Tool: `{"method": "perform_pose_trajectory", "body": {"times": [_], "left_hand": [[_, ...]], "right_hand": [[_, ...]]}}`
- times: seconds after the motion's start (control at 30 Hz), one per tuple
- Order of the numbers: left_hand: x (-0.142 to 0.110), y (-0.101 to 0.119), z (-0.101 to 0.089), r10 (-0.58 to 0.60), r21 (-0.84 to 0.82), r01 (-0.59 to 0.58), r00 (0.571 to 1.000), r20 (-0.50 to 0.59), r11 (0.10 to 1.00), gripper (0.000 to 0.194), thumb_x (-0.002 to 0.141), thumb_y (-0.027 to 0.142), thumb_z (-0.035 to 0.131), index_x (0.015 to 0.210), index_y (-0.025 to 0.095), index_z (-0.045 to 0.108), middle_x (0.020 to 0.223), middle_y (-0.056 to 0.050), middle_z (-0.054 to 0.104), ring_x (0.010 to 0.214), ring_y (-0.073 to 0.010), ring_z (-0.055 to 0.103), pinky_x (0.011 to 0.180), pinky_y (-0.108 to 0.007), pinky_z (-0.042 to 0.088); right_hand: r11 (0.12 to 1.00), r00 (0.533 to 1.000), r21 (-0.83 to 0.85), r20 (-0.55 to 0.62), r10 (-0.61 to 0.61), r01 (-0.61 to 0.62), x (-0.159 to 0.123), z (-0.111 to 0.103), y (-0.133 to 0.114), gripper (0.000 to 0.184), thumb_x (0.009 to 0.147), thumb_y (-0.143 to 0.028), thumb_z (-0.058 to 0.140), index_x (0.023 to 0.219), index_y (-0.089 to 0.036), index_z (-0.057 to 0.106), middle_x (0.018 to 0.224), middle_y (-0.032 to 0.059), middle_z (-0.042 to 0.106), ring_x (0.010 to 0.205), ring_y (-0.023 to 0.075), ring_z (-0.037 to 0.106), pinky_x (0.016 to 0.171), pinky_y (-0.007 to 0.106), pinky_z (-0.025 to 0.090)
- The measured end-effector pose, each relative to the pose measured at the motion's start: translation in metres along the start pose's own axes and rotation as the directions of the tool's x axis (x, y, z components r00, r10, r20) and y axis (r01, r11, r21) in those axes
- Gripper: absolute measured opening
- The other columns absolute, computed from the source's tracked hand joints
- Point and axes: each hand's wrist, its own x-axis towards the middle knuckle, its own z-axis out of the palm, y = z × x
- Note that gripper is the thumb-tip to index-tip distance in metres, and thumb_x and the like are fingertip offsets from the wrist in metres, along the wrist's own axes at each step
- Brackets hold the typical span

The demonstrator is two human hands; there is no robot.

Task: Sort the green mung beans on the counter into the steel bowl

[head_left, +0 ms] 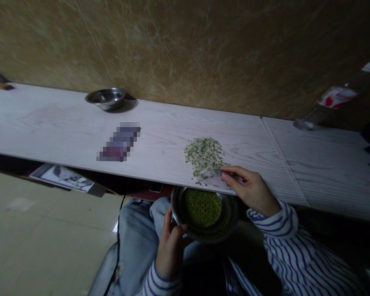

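Note:
My left hand (172,240) is closed on the rim of a metal bowl (227,230), thumb on the near left side. Small green beans (203,207), which look like mung beans, cover the bowl's bottom. The bowl is just below the table's front edge, above my lap. On the tabletop a patch of scattered green beans (205,150) lies close to that edge. My right hand (249,185) pinches a thin, see-through plastic piece (212,175) between thumb and fingers. This piece lies low over the near side of the scattered beans; its exact kind is unclear.
A second metal bowl (106,99) stands by the wall at the back left. A pixelated flat object (120,142) lies left of the beans. At the right stands a clear plastic bottle (329,98). Below the tabletop, an open shelf holds a printed box (68,179).

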Motion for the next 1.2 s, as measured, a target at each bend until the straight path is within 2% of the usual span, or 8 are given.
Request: {"method": "perform_pose_trajectory", "body": {"times": [0.2,0.53,0.7,0.93,1.07,1.2], "left_hand": [[0.000,0.000,-0.001,0.014,0.010,-0.014,1.000,0.013,1.000,0.079,0.062,0.024,0.066,0.138,0.027,0.044,0.123,-0.012,0.057,0.101,-0.0312,0.056,0.065,-0.039,0.053],[0.000,0.000,0.000,0.008,0.000,-0.008,1.000,-0.009,1.000,0.082,0.060,0.023,0.066,0.139,0.028,0.043,0.119,-0.011,0.060,0.097,-0.0302,0.059,0.065,-0.039,0.053],[0.002,-0.001,-0.002,0.019,0.009,-0.019,1.000,-0.001,1.000,0.081,0.060,0.026,0.068,0.138,0.029,0.045,0.122,-0.011,0.058,0.102,-0.0319,0.056,0.065,-0.038,0.053],[0.003,-0.003,-0.005,-0.002,0.006,0.002,1.000,0.001,1.000,0.079,0.061,0.024,0.064,0.137,0.030,0.045,0.121,-0.009,0.059,0.095,-0.0269,0.059,0.068,-0.037,0.053],[0.004,-0.004,-0.007,0.011,-0.001,-0.011,1.000,0.000,1.000,0.076,0.063,0.024,0.065,0.136,0.030,0.046,0.125,-0.008,0.057,0.099,-0.0268,0.057,0.068,-0.035,0.053],[0.005,-0.005,-0.007,0.006,-0.007,-0.006,1.000,-0.012,1.000,0.074,0.062,0.023,0.066,0.134,0.029,0.048,0.121,-0.009,0.059,0.094,-0.0252,0.058,0.070,-0.038,0.054]], "right_hand": [[1.000,1.000,0.006,0.017,0.008,-0.008,0.002,0.002,-0.001,0.020,0.081,-0.027,0.062,0.095,-0.018,0.073,0.087,0.0061,0.076,0.079,0.0196,0.070,0.073,0.032,0.057],[0.999,0.998,0.020,0.065,-0.028,0.027,0.000,0.006,-0.008,0.019,0.082,-0.025,0.062,0.096,-0.020,0.073,0.087,0.0052,0.076,0.079,0.0187,0.070,0.074,0.031,0.057],[1.000,1.000,0.032,-0.007,-0.002,0.002,-0.003,0.002,-0.007,0.019,0.081,-0.027,0.063,0.094,-0.019,0.073,0.087,0.0060,0.076,0.078,0.0196,0.070,0.073,0.032,0.057],[1.000,1.000,0.004,-0.028,-0.010,0.010,-0.003,0.009,-0.004,0.019,0.081,-0.028,0.062,0.094,-0.020,0.073,0.086,0.0062,0.076,0.078,0.0197,0.070,0.072,0.031,0.057],[1.000,0.998,-0.023,-0.061,0.002,-0.004,0.002,0.013,0.001,0.021,0.082,-0.028,0.061,0.097,-0.019,0.073,0.087,0.0064,0.076,0.077,0.0192,0.070,0.071,0.031,0.056],[0.999,0.996,-0.029,-0.085,0.014,-0.017,0.013,0.012,0.007,0.022,0.082,-0.029,0.061,0.098,-0.018,0.072,0.088,0.0071,0.076,0.077,0.0193,0.069,0.069,0.031,0.056]]}}
